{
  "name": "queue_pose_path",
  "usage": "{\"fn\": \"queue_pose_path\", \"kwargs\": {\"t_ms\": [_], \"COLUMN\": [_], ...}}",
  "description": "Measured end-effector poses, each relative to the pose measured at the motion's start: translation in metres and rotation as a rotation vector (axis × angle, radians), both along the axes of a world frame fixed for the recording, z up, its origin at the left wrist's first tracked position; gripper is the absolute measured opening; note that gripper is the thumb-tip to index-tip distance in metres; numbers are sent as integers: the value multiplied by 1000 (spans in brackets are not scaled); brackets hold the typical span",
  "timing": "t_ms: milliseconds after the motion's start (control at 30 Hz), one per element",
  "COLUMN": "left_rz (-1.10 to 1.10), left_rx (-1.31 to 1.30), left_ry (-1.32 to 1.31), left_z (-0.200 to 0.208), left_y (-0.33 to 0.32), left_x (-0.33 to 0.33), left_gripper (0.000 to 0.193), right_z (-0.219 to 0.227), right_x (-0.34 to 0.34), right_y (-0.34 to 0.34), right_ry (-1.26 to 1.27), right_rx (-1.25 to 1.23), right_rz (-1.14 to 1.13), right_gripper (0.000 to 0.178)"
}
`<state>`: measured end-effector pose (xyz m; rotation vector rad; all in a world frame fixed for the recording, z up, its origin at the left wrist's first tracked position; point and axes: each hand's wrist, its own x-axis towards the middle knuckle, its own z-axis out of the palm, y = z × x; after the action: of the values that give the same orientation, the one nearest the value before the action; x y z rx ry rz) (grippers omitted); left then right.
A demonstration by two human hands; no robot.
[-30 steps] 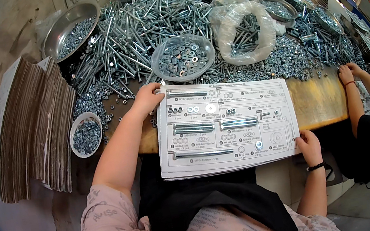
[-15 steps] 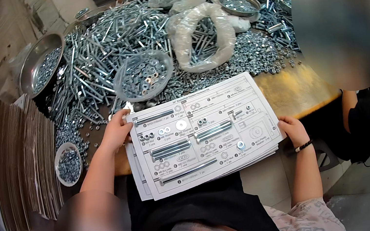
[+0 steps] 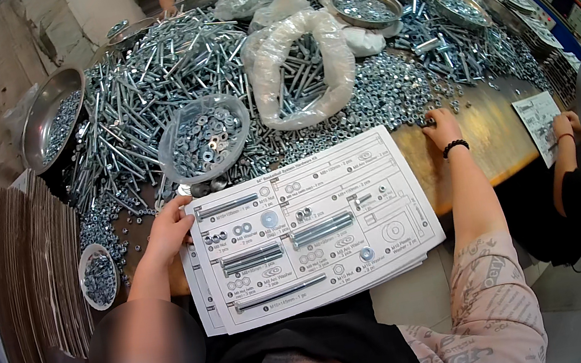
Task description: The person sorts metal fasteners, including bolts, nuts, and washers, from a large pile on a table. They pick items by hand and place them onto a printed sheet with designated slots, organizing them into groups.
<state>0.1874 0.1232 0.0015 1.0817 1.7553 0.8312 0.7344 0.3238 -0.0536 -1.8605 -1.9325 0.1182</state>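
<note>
My left hand (image 3: 171,230) grips the upper left edge of a stack of white printed cards (image 3: 319,258), tilted against the table's front edge. On the top card rest a long bolt (image 3: 279,293), bundles of shorter bolts (image 3: 322,229), several nuts (image 3: 215,237) and flat washers (image 3: 268,219). Off the card, my right hand (image 3: 444,129) reaches to the near edge of a heap of loose nuts (image 3: 391,90). Its fingers are bent and pressed together at the nuts; what lies between the fingertips is too small to make out.
Beyond the cards stand a washer bowl (image 3: 172,173), a clear bag of bolts (image 3: 268,96) and a large bolt heap (image 3: 135,92). A small nut bowl (image 3: 113,269) and cardboard stacks (image 3: 10,285) are at left. At right, a co-worker's hand (image 3: 563,125) holds a similar card (image 3: 536,109).
My right hand has let go of the card stack's right edge and moved up and forward to the nuts. The left hand keeps its grip. The view has shifted, bringing the co-worker's card into sight.
</note>
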Motion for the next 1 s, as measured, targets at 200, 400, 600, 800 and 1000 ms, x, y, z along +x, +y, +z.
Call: {"fn": "queue_pose_path", "kwargs": {"t_ms": [200,400,600,800,1000], "left_rz": [31,33,23,25,22], "left_rx": [-18,-7,-5,2,18], "left_ry": [-12,-14,11,11,-23], "left_z": [0,-2,-3,-4,-4], "left_y": [-1,-2,0,-1,-1], "left_x": [2,1,2,0,3], "left_gripper": [34,35,35,35,35], "right_z": [1,12,-2,3,9], "right_x": [-2,-8,4,-9,-16], "right_y": [10,1,-4,-11,-19], "right_ry": [-17,30,81,82,-10], "right_rx": [-80,-275,-86,-92,-119], "right_rz": [111,162,212,94,121], "right_gripper": [26,19,16,18,20]}}
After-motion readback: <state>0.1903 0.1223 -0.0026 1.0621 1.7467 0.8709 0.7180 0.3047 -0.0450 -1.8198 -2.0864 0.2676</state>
